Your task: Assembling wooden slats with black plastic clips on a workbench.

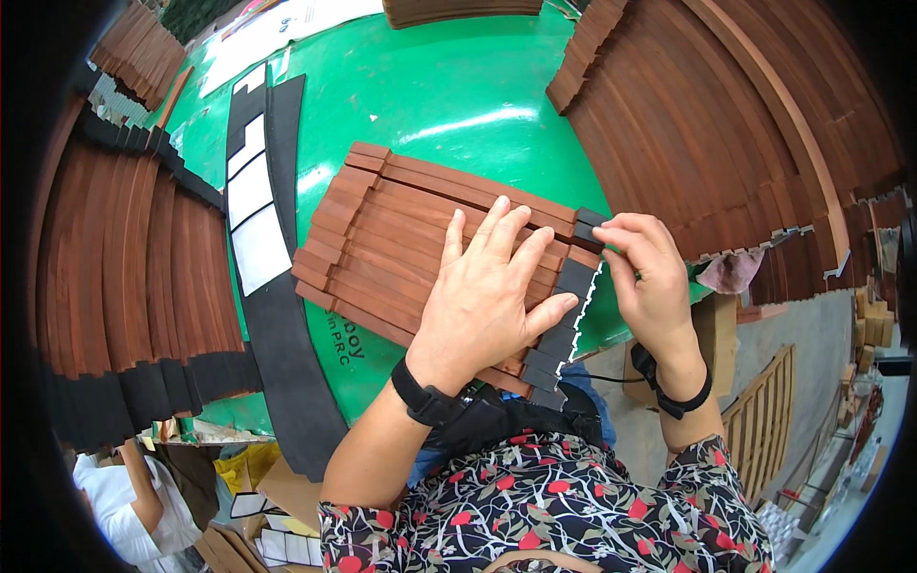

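Observation:
A row of reddish-brown wooden slats (382, 224) lies side by side, slanting across the bench in front of me. Several of their right ends carry black pads (573, 279), with a white jagged edge along the outside. My left hand (482, 296) rests on the slats, fingers spread and palm down. At the far right corner, my right hand (654, 277) has thumb and forefinger pinched at a black pad (588, 229) on a slat's end. A dark gap runs between the farthest slats and the others.
Left of the slats, black strips (287, 334) lie lengthwise, one with white backing pieces (258, 250). Black-ended slats (143, 267) are stacked at the left, more slats (688, 124) at the right. The green bench top (439, 86) lies beneath. A person in white (129, 501) is at lower left.

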Action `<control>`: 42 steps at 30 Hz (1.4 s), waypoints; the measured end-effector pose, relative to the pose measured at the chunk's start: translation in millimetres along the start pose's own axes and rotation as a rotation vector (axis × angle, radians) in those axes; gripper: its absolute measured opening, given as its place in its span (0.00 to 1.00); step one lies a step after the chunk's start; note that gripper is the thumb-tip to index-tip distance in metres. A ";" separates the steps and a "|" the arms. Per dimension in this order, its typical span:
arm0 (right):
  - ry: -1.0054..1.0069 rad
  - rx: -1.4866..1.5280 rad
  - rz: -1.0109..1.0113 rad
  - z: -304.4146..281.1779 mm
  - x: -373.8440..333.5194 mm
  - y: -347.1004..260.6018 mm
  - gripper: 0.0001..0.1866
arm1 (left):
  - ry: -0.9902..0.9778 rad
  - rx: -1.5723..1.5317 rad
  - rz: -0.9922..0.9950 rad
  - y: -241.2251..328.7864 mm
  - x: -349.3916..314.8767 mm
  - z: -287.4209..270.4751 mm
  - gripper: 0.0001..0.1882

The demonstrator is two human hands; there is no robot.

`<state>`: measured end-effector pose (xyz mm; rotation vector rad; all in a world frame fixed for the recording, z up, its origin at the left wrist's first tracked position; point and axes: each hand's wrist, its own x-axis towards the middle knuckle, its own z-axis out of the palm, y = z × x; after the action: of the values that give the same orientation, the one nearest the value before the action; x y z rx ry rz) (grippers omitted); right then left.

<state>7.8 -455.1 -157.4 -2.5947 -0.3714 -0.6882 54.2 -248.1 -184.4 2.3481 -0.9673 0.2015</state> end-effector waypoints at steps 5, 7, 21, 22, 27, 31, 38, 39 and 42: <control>0.065 0.193 0.355 -1.9 -12.0 -4.2 0.14 | -0.001 0.000 0.009 0.2 0.5 -0.8 0.34; 0.060 0.182 0.336 0.7 -13.4 -1.2 0.14 | -0.004 0.005 -0.001 0.0 0.8 -1.0 0.34; 0.026 0.140 0.200 4.8 -6.1 5.2 0.10 | -0.012 0.018 -0.006 0.1 0.2 -1.1 0.34; 0.009 0.181 0.220 4.1 -5.3 5.9 0.10 | -0.014 0.019 -0.006 0.3 0.6 -1.4 0.34; -0.036 0.287 0.281 0.3 -1.7 7.5 0.09 | -0.018 0.015 -0.003 -0.3 1.2 -0.8 0.34; -0.132 0.304 0.311 -5.2 7.0 9.1 0.08 | -0.009 0.017 0.002 -0.5 1.1 -1.2 0.34; -0.164 0.338 0.374 -3.9 6.1 8.7 0.07 | -0.018 0.005 -0.005 -0.2 1.1 -1.1 0.34; -0.164 0.338 0.374 -3.7 6.0 8.2 0.07 | -0.014 0.001 -0.001 -0.2 1.5 -0.9 0.34; -0.149 0.333 0.384 -2.9 5.0 7.2 0.07 | -0.008 -0.004 -0.001 -0.8 0.8 0.2 0.34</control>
<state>13.4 -462.0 -154.9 -2.3067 -0.0209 -0.2732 55.4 -248.3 -184.7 2.3471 -0.9697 0.1895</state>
